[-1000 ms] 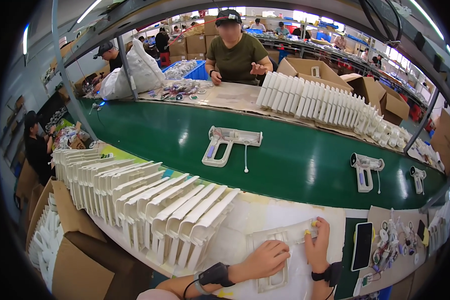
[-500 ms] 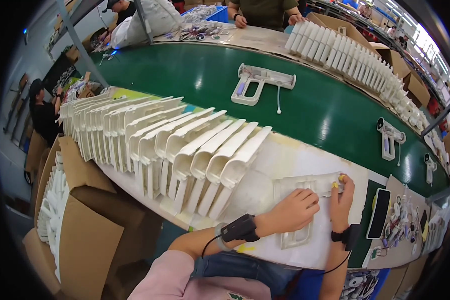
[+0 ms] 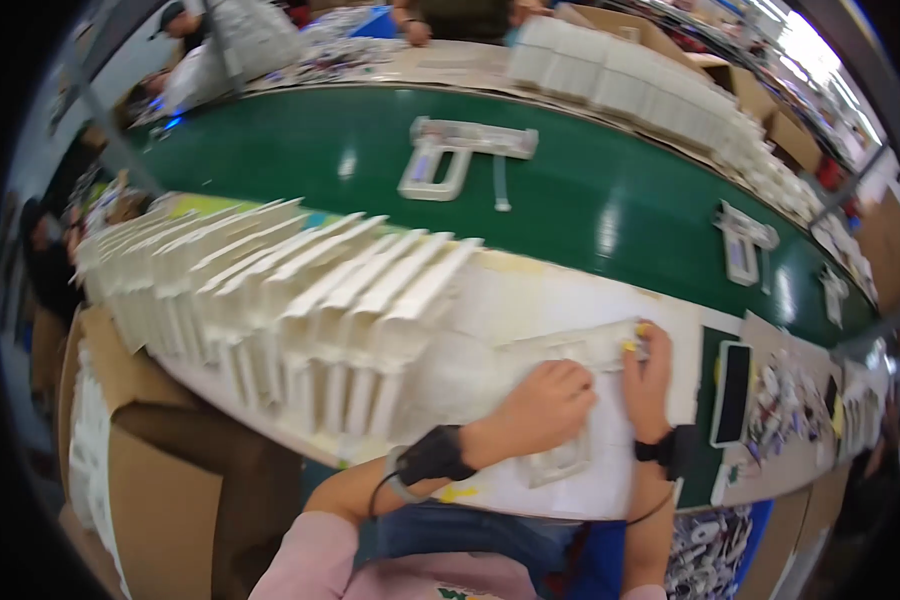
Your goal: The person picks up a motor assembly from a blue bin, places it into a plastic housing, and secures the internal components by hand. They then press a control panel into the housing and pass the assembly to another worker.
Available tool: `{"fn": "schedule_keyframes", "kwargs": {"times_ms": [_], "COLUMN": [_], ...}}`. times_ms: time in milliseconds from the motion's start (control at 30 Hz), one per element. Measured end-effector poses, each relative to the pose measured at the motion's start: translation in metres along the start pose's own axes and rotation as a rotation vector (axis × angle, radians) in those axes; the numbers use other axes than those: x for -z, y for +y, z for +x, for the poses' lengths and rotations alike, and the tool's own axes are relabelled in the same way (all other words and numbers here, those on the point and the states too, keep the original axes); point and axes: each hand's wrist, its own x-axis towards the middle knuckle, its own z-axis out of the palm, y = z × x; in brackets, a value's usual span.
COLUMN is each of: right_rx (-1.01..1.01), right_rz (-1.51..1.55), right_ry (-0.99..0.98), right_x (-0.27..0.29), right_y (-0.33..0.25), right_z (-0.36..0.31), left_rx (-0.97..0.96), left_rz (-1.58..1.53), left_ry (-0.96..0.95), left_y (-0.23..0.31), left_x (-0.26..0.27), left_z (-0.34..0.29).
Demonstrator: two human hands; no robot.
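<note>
Uneven pressure from the right hand [image 3: 648,383], seemingly pinching, may twist the casing [image 3: 606,347] under the left hand [image 3: 542,408]; left grip I cannot tell.

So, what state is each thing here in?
White shell: lying flat.
Left hand: curled over the shell.
Right hand: at the shell's right end.
Shell row: standing side by side.
Leftmost pistol-shaped housing: open, inside exposed.
Phone: lying flat, screen dark.
Cardboard box: open, holding white parts.

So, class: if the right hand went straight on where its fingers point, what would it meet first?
Beyond the white casing at the right hand, probably the green belt, past the worktop's far edge; relative heights are unclear.
</note>
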Motion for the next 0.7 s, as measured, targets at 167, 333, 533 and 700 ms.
{"fn": "schedule_keyframes", "kwargs": {"times_ms": [167, 333, 533, 700], "right_rx": [0.009, -0.024, -0.032, -0.038], "right_rz": [0.035, 0.1, 0.045, 0.056], "right_ry": [0.036, 0.047, 0.007, 0.013], "right_x": [-0.011, 0.002, 0.004, 0.004], "right_y": [-0.002, -0.014, -0.012, -0.012], "right_z": [0.004, 0.008, 0.005, 0.003], "left_rx": [0.007, 0.015, 0.025, 0.036], "left_rz": [-0.001, 0.021, -0.005, -0.009], "left_ry": [-0.012, -0.035, -0.014, -0.018], "left_y": [-0.001, 0.008, 0.008, 0.012], "left_x": [0.012, 0.013, 0.011, 0.013], "left_z": [0.005, 0.016, 0.014, 0.016]}}
